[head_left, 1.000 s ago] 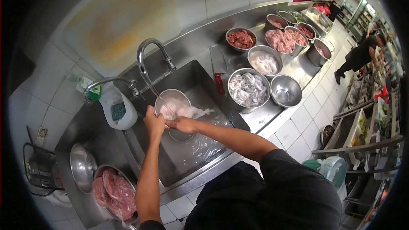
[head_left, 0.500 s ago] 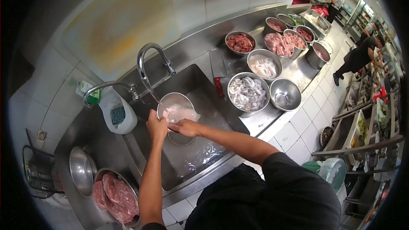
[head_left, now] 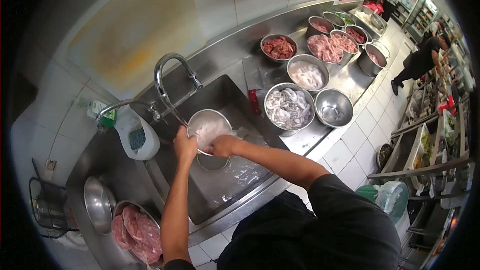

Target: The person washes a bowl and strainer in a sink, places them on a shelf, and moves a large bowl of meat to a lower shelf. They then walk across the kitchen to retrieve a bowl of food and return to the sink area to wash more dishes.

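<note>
In the sink, my left hand (head_left: 185, 142) is closed on the near-left rim of a metal bowl (head_left: 227, 118), which is tilted under the tap. Pale pinkish pieces in cloudy water (head_left: 212, 131) lie inside; what kind of food they are I cannot make out. My right hand (head_left: 224, 146) is at the bowl's near-right edge, its fingertips hidden in the water or behind the rim. Below it, a second metal container (head_left: 214, 163) stands on the sink floor. A curved tap (head_left: 159, 77) reaches over the sink, its spout above the held bowl.
Right of the sink are a red-handled cleaver (head_left: 254, 102), a bowl of squid-like pieces (head_left: 288, 109), an empty metal bowl (head_left: 334, 108) and several meat containers. A white cut-open jug (head_left: 150, 142) and a bowl of large meat pieces (head_left: 137, 232) are left. A person (head_left: 422, 62) stands beyond.
My right hand has shifted slightly right and its fingers have gone further toward the bowl's inside. The water there is more stirred and splashes over the right rim. The view has shifted a little.
</note>
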`<state>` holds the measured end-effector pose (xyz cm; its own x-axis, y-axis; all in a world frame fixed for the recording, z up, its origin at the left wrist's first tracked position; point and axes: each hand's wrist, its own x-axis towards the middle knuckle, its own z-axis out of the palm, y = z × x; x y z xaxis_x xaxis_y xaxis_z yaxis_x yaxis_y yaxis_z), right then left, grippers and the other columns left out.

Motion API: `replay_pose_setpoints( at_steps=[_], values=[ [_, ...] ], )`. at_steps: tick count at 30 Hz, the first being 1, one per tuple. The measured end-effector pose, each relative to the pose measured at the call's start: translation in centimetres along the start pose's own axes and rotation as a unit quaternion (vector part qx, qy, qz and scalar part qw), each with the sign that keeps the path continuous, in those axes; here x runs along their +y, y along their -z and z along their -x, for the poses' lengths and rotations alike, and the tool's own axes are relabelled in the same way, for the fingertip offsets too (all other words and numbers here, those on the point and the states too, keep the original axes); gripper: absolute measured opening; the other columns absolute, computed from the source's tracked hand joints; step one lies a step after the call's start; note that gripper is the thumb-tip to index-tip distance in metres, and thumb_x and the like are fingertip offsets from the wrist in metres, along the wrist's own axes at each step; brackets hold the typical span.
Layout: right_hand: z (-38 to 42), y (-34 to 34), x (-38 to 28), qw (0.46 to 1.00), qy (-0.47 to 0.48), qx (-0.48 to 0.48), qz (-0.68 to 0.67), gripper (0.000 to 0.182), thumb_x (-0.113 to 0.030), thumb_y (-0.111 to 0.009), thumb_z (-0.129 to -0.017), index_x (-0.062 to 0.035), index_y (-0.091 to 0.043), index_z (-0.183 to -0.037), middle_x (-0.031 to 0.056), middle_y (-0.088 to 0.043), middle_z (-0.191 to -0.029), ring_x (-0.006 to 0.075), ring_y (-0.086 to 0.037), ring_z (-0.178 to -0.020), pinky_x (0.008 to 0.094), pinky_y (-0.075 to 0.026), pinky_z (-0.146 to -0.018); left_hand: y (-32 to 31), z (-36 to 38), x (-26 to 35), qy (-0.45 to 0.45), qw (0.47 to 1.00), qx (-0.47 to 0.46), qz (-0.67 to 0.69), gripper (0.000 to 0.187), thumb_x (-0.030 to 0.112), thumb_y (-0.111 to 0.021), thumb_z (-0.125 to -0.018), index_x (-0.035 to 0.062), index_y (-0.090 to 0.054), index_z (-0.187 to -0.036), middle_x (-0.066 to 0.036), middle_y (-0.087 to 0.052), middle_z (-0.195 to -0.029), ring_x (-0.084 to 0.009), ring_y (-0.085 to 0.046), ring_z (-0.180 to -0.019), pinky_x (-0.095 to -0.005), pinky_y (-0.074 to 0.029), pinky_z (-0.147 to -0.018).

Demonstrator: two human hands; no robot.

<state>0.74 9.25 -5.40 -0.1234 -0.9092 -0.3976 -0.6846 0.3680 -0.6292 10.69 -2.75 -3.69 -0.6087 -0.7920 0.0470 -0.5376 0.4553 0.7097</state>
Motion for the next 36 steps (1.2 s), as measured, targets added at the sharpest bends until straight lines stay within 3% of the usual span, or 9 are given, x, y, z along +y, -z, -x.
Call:
replay_pose_setpoints(
  at_steps=[3,6,14,18,25,27,32,34,36],
  values=[
    [-2.6,-1.7,0.8,0.955,0.127,0.232,-0.136,0.05,-0.042,-0.036,-0.089,0.0024,-0.058,-0.098,0.0254,-0.059,-0.094,0.0374,-0.055,-0.093,0.0419,-0.04,-0.083,1.6,1.5,5.6,0.07,0.997,-0.027,-0.01,0.029,0.005,-0.05,-0.068,0.0007,-0.052,-0.096,-0.024,-0.06,-0.083,-0.039,-0.06,-0.08,-0.0443,-0.047,-0.073],
    [-3.3,-1.9,0.0,0.932,0.1,0.12,-0.326,0.045,-0.037,-0.037,-0.089,0.0015,-0.058,-0.097,0.0224,-0.06,-0.093,0.0343,-0.057,-0.087,0.0407,-0.041,-0.079,0.5,0.2,3.9,0.053,0.997,-0.006,-0.048,0.03,0.009,-0.052,-0.069,0.0015,-0.052,-0.098,-0.025,-0.06,-0.087,-0.0406,-0.059,-0.081,-0.0449,-0.046,-0.074],
    [-2.2,-1.9,0.4,0.99,0.044,0.117,-0.063,0.039,-0.032,-0.045,-0.085,0.003,-0.059,-0.096,0.0231,-0.06,-0.094,0.0287,-0.057,-0.083,0.0368,-0.041,-0.075,0.2,0.4,3.1,-0.007,0.996,0.013,-0.092,0.025,0.006,-0.052,-0.071,-0.0024,-0.049,-0.094,-0.026,-0.059,-0.078,-0.0399,-0.061,-0.07,-0.0446,-0.05,-0.059],
    [-2.7,-1.8,-1.2,0.858,0.08,0.118,-0.493,0.031,-0.017,-0.042,-0.087,0.0001,-0.056,-0.108,0.015,-0.059,-0.107,0.0228,-0.055,-0.1,0.0336,-0.041,-0.085,0.6,0.5,5.1,-0.059,0.985,0.027,-0.163,0.026,0.009,-0.051,-0.071,-0.0009,-0.049,-0.096,-0.029,-0.058,-0.08,-0.045,-0.057,-0.081,-0.0491,-0.045,-0.072],
    [-1.7,-1.1,0.1,0.988,0.074,0.128,0.041,0.051,-0.043,-0.032,-0.09,-0.0007,-0.057,-0.105,0.0243,-0.053,-0.11,0.0356,-0.05,-0.105,0.0396,-0.035,-0.092,3.3,-0.2,4.0,-0.014,0.992,0.019,-0.122,0.029,0.007,-0.05,-0.071,0.0019,-0.051,-0.1,-0.029,-0.058,-0.084,-0.0439,-0.057,-0.082,-0.0493,-0.045,-0.076],
    [-5.6,-4.8,2.0,0.9,0.126,0.401,0.118,0.042,-0.035,-0.035,-0.089,-0.0015,-0.056,-0.105,0.021,-0.057,-0.105,0.0322,-0.054,-0.097,0.0391,-0.039,-0.085,2.4,0.1,2.8,0.056,0.998,0.009,-0.026,0.023,0.007,-0.049,-0.071,-0.0001,-0.051,-0.092,-0.029,-0.058,-0.081,-0.0433,-0.058,-0.078,-0.0474,-0.048,-0.07],
    [-4.1,-1.7,0.5,0.944,0.225,0.082,-0.227,0.033,-0.015,-0.042,-0.085,0.004,-0.056,-0.107,0.0132,-0.06,-0.093,0.0179,-0.054,-0.081,0.0285,-0.041,-0.074,1.6,0.7,1.9,0.063,0.998,0.008,-0.02,0.017,0.004,-0.048,-0.069,-0.0034,-0.05,-0.084,-0.028,-0.058,-0.078,-0.0399,-0.061,-0.072,-0.0447,-0.052,-0.053],
    [-1.8,-1.2,0.6,0.884,0.074,-0.08,-0.455,0.027,-0.008,-0.048,-0.082,0.0049,-0.059,-0.103,0.0079,-0.06,-0.086,0.0137,-0.052,-0.077,0.0257,-0.041,-0.071,2.1,0.9,3.3,0.151,0.986,-0.029,0.067,0.02,0.004,-0.047,-0.068,-0.0045,-0.048,-0.086,-0.029,-0.058,-0.078,-0.0416,-0.06,-0.074,-0.0472,-0.05,-0.063],
    [-1.6,-0.1,0.9,0.928,0.039,-0.072,-0.363,0.023,-0.003,-0.052,-0.079,0.002,-0.062,-0.099,0.0042,-0.061,-0.085,0.0119,-0.053,-0.075,0.0232,-0.041,-0.067,1.0,1.0,2.8,-0.021,0.994,0.025,-0.103,0.018,0.008,-0.052,-0.068,-0.0009,-0.048,-0.084,-0.027,-0.058,-0.078,-0.0423,-0.058,-0.079,-0.0487,-0.046,-0.07]
  ],
)
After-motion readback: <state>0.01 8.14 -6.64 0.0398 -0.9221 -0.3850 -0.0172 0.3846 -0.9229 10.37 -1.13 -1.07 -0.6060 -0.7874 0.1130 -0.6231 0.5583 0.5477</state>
